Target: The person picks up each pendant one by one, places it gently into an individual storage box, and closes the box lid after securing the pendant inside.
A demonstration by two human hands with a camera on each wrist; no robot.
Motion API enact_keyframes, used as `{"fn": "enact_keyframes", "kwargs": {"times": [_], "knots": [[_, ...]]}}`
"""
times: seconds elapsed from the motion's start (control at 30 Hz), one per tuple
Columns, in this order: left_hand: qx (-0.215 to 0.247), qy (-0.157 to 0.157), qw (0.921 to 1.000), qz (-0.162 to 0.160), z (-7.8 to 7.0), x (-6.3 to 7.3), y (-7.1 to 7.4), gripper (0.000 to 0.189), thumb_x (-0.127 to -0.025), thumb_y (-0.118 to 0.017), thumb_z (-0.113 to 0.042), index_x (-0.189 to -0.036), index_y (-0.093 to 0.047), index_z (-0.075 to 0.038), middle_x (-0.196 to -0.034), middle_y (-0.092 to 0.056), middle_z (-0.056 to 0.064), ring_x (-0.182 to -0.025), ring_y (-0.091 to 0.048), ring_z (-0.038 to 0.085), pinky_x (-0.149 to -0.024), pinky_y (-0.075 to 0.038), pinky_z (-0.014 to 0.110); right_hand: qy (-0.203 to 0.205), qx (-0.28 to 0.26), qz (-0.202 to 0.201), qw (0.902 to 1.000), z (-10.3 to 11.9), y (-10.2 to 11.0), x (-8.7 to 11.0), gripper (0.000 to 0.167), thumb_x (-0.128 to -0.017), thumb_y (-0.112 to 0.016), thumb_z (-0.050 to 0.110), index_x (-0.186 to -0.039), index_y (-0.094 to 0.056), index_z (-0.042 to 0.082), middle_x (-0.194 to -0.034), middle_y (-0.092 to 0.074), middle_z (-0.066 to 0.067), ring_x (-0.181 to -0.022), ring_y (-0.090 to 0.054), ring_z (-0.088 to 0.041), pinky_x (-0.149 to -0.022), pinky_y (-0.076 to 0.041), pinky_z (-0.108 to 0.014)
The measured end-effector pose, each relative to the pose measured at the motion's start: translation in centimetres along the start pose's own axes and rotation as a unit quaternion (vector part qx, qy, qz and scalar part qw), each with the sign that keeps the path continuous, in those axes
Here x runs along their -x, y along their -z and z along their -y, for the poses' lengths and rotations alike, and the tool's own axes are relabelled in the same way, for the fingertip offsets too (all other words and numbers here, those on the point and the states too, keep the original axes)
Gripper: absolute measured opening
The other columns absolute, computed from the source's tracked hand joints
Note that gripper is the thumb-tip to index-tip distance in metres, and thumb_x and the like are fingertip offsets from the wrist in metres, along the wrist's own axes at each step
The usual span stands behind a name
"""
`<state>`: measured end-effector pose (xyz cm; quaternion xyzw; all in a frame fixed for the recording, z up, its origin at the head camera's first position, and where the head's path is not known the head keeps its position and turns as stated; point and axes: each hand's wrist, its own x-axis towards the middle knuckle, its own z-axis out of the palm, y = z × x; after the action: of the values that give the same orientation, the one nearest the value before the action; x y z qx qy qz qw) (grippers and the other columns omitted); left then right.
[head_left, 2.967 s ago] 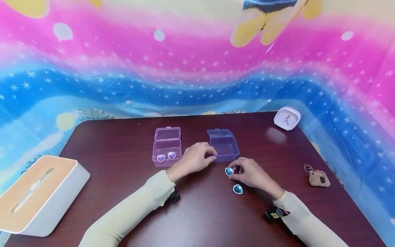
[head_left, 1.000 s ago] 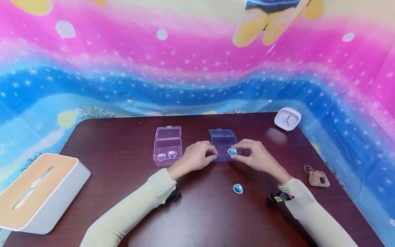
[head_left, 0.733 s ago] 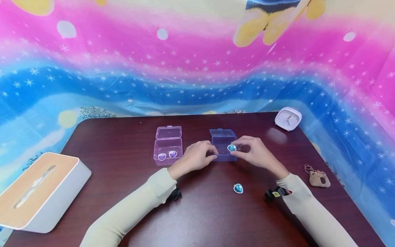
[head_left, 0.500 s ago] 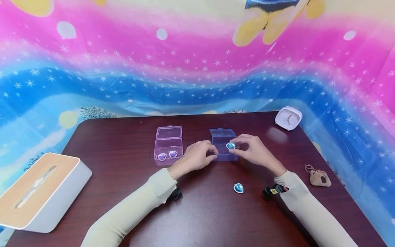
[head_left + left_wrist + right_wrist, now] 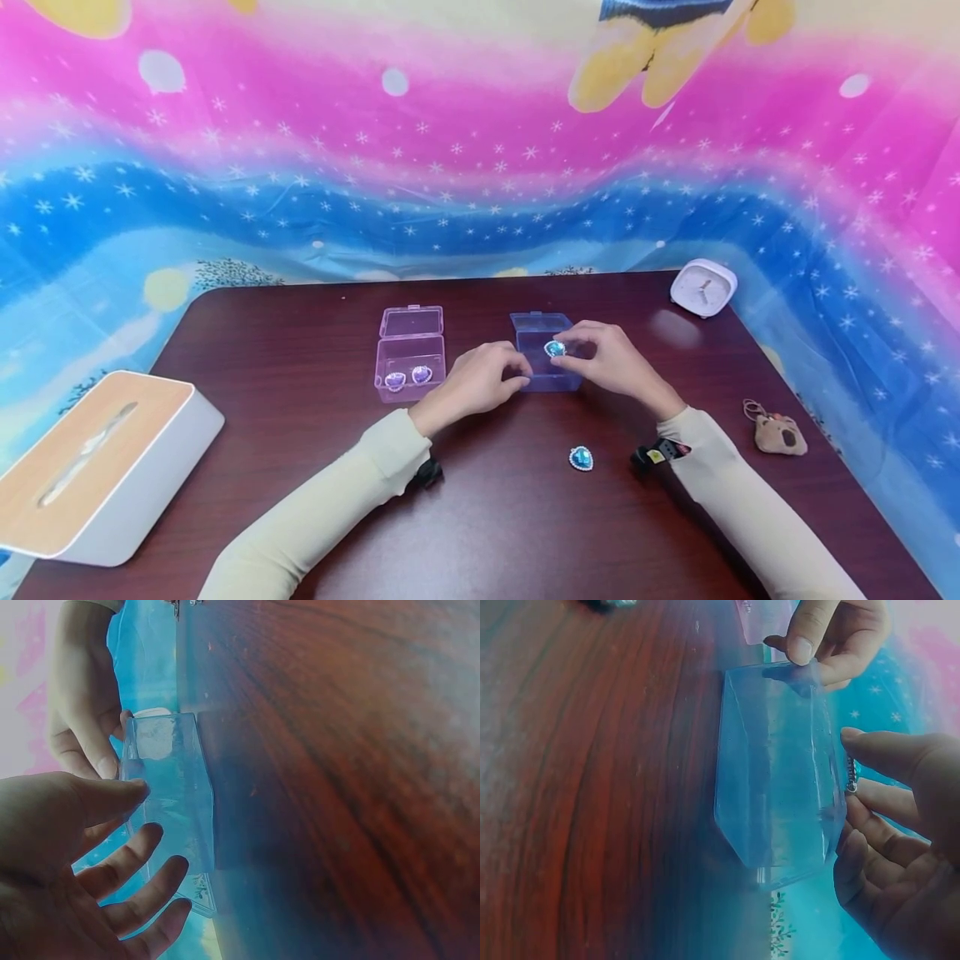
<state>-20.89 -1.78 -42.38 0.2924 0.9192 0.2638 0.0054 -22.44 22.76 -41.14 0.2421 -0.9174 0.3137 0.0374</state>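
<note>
In the head view my right hand pinches a blue heart-shaped gem with a pale beaded rim, between thumb and fingers, over the open blue box. Only the gem's beaded edge shows in the right wrist view, just above the box's rim. My left hand holds the near left end of that clear box, thumb and fingers at its wall. Another blue heart gem lies on the table in front. To the left stands an open pink box with two purple heart gems inside.
A white tissue box with a wooden top stands at the left. On the right are a white clock near the back corner and a small brown pouch. A colourful printed cloth hangs behind the table.
My right hand has lifted the blue heart gem from near the box's front and carried it leftward and back over the box. My left hand has stayed at the box.
</note>
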Motion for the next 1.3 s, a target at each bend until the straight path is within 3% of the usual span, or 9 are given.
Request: {"fn": "enact_keyframes", "kwargs": {"times": [0.33,0.77,1.3], "knots": [[0.0,0.001,1.0,0.007,0.0,-0.1,-0.1,0.014,-0.095,-0.075,-0.027,-0.108,-0.081,-0.024,-0.105,-0.072,-0.004,-0.094,-0.068,0.015,-0.077,-0.057,0.036,0.0,-0.004,0.031,0.9995,0.0,-1.4,-1.0,0.034,-0.089,-0.082,0.029,-0.119,-0.077,0.014,-0.11,-0.077,-0.004,-0.092,-0.068,-0.016,-0.078,-0.06,-0.036],[0.004,0.001,1.0,0.008,0.0,-0.1,0.0,0.014,-0.096,-0.074,-0.028,-0.107,-0.081,-0.025,-0.106,-0.073,-0.005,-0.095,-0.068,0.014,-0.077,-0.057,0.035,0.027,-0.002,0.065,0.9975,-0.2,-1.8,-1.7,0.029,-0.089,-0.082,0.024,-0.117,-0.078,0.015,-0.104,-0.076,-0.001,-0.086,-0.064,-0.014,-0.074,-0.055,-0.029],[0.014,0.002,0.9999,0.011,0.1,0.1,0.1,0.016,-0.096,-0.074,-0.027,-0.109,-0.081,-0.023,-0.107,-0.073,-0.003,-0.096,-0.069,0.016,-0.078,-0.058,0.038,-0.016,0.03,0.066,0.9973,0.2,-2.5,-2.3,0.031,-0.088,-0.083,0.028,-0.115,-0.079,0.014,-0.107,-0.077,-0.003,-0.085,-0.064,-0.015,-0.072,-0.054,-0.03]]}}
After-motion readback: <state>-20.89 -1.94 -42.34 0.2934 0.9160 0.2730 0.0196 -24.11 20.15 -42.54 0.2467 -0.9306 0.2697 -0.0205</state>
